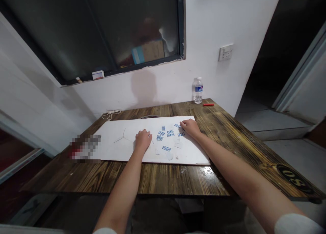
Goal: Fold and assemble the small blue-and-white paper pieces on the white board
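A white board (132,152) lies on the dark wooden table, with several small blue-striped pieces (166,148) scattered over its right half. Faint dark lines (123,137) meet at a point on its left half. My left hand (143,139) rests near the board's middle with its fingers curled; whatever is between them is too small to name. Over the right edge of the pieces is my right hand (190,127), its fingertips close together beside a striped piece (177,125). Whether it grips anything is unclear. Pale clear scraps (169,155) lie at the front.
At the back right of the table (244,159) stand a water bottle (198,91) and, beside it, a red pen-like object (208,104). A bundled white cord (110,114) lies at the back left. The wall and window rise behind.
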Tool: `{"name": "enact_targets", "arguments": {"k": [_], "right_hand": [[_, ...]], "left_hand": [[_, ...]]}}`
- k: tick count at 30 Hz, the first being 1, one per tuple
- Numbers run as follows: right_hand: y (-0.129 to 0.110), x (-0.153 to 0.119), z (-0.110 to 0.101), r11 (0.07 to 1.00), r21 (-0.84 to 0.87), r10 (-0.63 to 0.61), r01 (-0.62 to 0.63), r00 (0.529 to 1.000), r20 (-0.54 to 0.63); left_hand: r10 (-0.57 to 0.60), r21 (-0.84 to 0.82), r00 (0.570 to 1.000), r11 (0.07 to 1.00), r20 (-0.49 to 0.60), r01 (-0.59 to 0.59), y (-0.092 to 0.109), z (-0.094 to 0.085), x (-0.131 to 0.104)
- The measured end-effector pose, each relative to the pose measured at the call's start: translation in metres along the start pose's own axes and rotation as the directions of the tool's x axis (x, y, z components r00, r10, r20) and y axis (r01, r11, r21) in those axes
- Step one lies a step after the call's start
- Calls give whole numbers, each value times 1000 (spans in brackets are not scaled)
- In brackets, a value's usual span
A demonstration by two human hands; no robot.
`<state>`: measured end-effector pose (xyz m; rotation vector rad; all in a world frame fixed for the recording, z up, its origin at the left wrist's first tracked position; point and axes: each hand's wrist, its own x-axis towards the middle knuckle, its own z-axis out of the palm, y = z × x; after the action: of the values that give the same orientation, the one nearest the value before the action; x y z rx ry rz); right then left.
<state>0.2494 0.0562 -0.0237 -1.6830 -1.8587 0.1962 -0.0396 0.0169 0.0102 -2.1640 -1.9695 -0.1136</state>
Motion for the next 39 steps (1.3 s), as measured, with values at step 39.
{"name": "enact_targets", "arguments": {"k": [39], "right_hand": [[-3,-1,-4,997,-67,-25,26,999,25]], "left_hand": [[-105,-51,995,993,5,105,-13,-9,3]]}}
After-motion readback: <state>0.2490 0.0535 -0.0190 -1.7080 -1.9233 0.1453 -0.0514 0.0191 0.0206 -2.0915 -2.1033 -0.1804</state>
